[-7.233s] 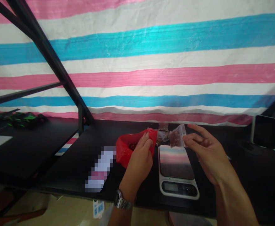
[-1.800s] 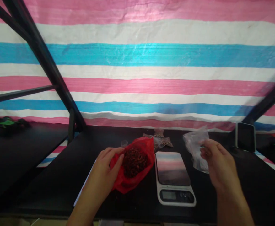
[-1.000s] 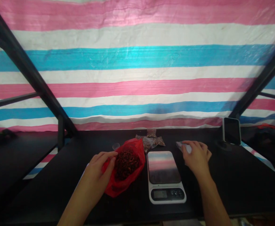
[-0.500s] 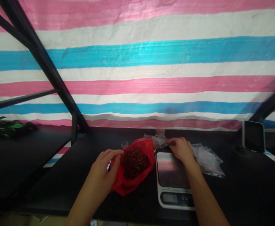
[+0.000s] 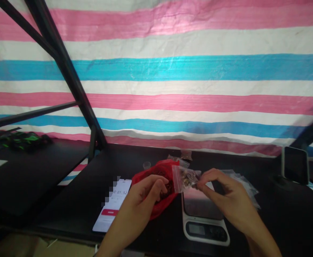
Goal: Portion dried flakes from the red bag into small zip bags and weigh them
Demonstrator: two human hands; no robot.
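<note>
Small clear zip bag (image 5: 189, 178), part-filled with brownish pieces (image 5: 188, 181): held above the far end of the scale (image 5: 202, 208), its right end clamped in the fingers of the right hand (image 5: 227, 194). Left hand (image 5: 145, 196): positioned over the open red bag (image 5: 165, 204), fingers curled; whether anything is gripped cannot be told. Flat clear bags (image 5: 246, 185): laid on the counter (image 5: 73, 208), beside the scale.

left hand (image 5: 147, 194): fingers curled, thumb bent | right hand (image 5: 227, 198): thumb and fingertips pinched | forearms (image 5: 120, 228): angled inward
</note>
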